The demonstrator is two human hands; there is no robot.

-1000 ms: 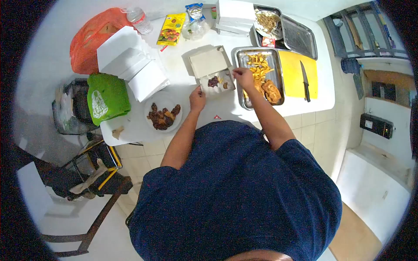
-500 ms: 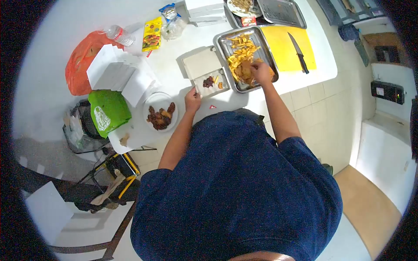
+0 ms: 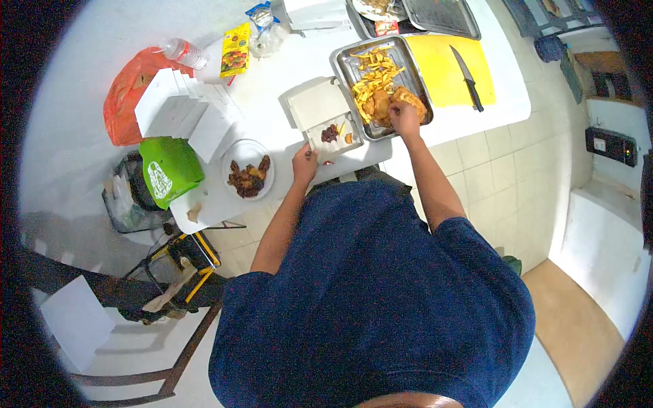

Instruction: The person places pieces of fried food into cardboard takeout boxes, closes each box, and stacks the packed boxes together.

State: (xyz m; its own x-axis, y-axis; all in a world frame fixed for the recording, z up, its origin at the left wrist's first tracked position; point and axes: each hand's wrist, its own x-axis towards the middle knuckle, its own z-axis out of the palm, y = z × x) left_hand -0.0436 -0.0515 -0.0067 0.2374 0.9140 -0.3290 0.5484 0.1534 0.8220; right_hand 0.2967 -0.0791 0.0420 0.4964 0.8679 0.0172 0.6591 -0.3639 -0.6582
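Note:
My right hand [image 3: 406,117] is over the steel tray [image 3: 341,66], its fingers closed on a golden-brown fried piece [image 3: 412,100]. More fried pieces [image 3: 378,107] lie beside it, with french fries [image 3: 375,71] towards the tray's far end. My left hand [image 3: 305,164] grips the near left corner of an open white box [image 3: 309,103]. Inside that box are a small dark reddish heap [image 3: 330,133] and a few yellow-orange bits [image 3: 348,138]. Left of my left hand, a white plate [image 3: 230,152] bears several dark browned pieces of meat [image 3: 247,181].
A black-handled knife [image 3: 469,80] lies on a yellow cutting board [image 3: 439,64] right of the tray. Folded white boxes [image 3: 166,109], a plastic bottle [image 3: 187,53], a yellow packet [image 3: 235,51] and a green bag [image 3: 171,170] stand left. Another tray [image 3: 445,15] is at the back.
My right hand has shifted slightly, and the fried piece in its fingers now shows tilted up. My left hand stays at the box corner. The whole view has moved a little.

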